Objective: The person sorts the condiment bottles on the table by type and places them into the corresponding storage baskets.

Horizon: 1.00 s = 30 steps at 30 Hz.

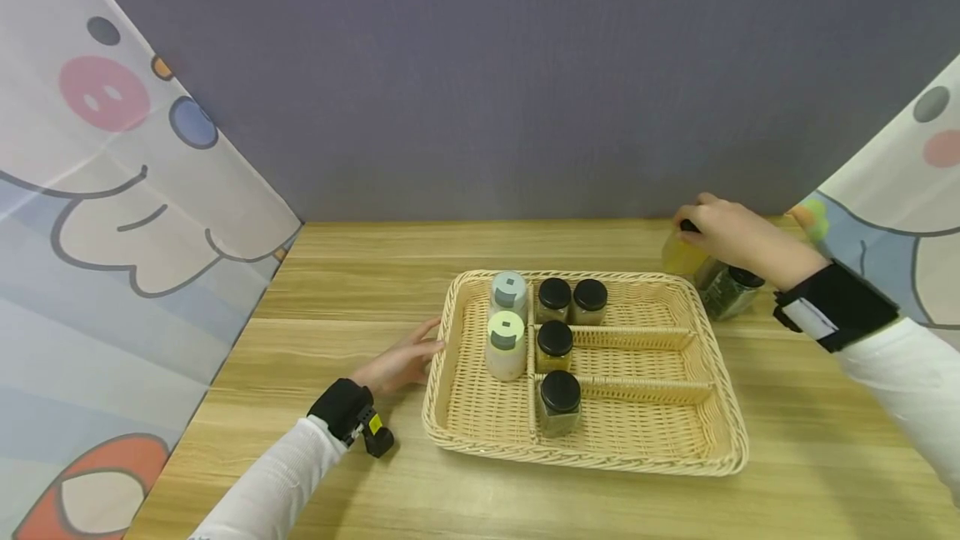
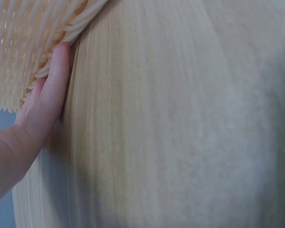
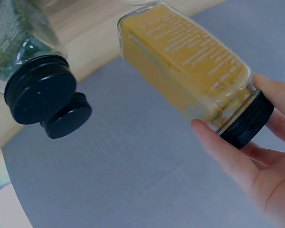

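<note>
My right hand (image 1: pixel 723 232) grips a square glass jar of yellow powder (image 3: pixel 180 59) by its black lid (image 3: pixel 249 121), beyond the back right corner of the wicker basket (image 1: pixel 437 390). White print runs along the jar's side. My left hand (image 1: pixel 401 363) rests against the basket's left wall, its fingers fairly straight along the outside of the weave. Near the right hand stand a jar of green flakes (image 1: pixel 723 297) and another black-lidded jar, partly hidden behind it in the head view.
Inside the basket, two shaker bottles, one white-topped (image 1: pixel 510 286) and one with a pale green cap (image 1: pixel 506 348), stand in the left compartment. Several black-lidded jars (image 1: pixel 558 407) line the left ends of the three right compartments. A grey wall (image 1: pixel 480 107) borders the wooden table's back edge.
</note>
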Available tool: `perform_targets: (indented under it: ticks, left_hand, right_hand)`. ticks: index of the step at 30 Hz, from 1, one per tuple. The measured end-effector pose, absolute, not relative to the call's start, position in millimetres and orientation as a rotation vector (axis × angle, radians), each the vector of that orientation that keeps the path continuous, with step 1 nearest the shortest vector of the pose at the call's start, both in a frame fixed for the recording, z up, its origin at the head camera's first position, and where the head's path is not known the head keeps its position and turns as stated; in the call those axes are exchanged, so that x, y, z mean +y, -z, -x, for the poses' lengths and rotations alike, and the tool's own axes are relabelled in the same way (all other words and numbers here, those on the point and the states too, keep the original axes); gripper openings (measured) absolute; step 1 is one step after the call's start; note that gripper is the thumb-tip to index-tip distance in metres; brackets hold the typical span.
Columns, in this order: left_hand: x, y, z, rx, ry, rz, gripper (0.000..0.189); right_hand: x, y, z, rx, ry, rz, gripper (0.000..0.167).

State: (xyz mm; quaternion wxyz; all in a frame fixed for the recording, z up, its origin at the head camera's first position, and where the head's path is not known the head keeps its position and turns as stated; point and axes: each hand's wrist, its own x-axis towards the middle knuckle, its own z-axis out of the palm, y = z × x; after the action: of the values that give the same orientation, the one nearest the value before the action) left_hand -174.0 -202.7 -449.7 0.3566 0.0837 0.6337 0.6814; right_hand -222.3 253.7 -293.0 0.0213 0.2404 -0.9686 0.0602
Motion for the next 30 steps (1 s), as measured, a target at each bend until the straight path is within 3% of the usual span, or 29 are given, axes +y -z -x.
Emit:
perform_targets:
  ticks: [30]
  left_hand:
    - [-203.3, 449.8, 174.3, 1.618, -1.765, -0.224, 0.058]
  right_hand:
    - [232.9, 285.8, 195.5, -2.944, -0.261, -0.886, 0.021]
